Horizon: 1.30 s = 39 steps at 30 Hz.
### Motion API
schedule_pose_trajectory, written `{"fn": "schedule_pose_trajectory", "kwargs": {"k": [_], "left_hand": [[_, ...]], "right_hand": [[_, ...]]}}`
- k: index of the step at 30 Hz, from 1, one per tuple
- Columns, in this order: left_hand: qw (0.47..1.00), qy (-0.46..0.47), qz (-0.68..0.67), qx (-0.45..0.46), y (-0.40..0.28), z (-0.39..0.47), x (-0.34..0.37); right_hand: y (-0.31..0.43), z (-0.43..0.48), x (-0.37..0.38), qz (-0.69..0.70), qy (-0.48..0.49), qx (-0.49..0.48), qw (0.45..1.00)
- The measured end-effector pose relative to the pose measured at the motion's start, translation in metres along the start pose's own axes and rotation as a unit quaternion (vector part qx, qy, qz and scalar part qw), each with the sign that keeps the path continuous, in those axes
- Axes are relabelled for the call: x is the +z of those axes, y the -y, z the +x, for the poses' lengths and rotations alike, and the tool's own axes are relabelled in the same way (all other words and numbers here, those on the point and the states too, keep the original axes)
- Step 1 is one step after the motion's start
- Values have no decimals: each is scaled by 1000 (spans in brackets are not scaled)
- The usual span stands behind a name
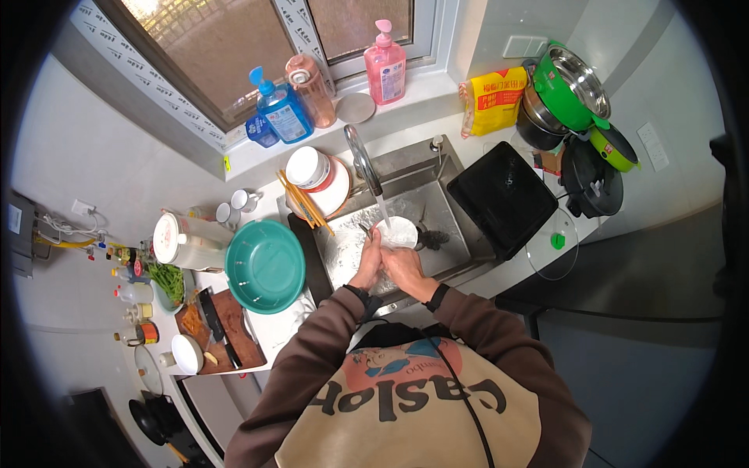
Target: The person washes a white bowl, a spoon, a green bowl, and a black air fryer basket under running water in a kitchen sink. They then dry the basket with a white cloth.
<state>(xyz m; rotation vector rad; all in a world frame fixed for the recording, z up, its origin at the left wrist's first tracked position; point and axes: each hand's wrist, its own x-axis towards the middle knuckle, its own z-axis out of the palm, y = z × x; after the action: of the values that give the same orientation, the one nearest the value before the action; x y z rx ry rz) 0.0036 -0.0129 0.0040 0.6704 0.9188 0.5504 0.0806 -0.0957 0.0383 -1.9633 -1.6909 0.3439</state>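
Observation:
Over the steel sink (450, 219), my left hand (368, 261) and my right hand (404, 266) meet at the near side of a white bowl (399, 232). Water from the chrome faucet (364, 161) runs into the bowl. A thin metal utensil (365, 230), perhaps a spoon handle, sticks out by my left hand's fingertips. My right hand lies against the bowl's near rim, its fingers partly hidden. A dark scrubber or similar clump (433, 239) lies in the sink just right of the bowl.
Left of the sink are a green basin (266, 266), stacked bowls (307, 167) on a plate, chopsticks (301, 202) and a knife (212, 316) on a cutting board (225, 307). A black tray (503, 199) overlaps the sink's right side. Soap bottles (285, 114) stand on the windowsill.

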Motion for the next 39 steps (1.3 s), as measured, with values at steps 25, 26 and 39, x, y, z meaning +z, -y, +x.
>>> {"fn": "schedule_pose_trajectory", "kwargs": {"k": [25,26,39], "left_hand": [[984,17,171,-53,-17,12,-21],[988,10,152,-32,-16,13,-20],[964,-148,-110,-191,36,42,-61]], "right_hand": [[-63,0,-37,104,73,-125,984],[-64,-3,-37,179,15,-105,978],[-37,-2,-13,566,45,338,751]]}}
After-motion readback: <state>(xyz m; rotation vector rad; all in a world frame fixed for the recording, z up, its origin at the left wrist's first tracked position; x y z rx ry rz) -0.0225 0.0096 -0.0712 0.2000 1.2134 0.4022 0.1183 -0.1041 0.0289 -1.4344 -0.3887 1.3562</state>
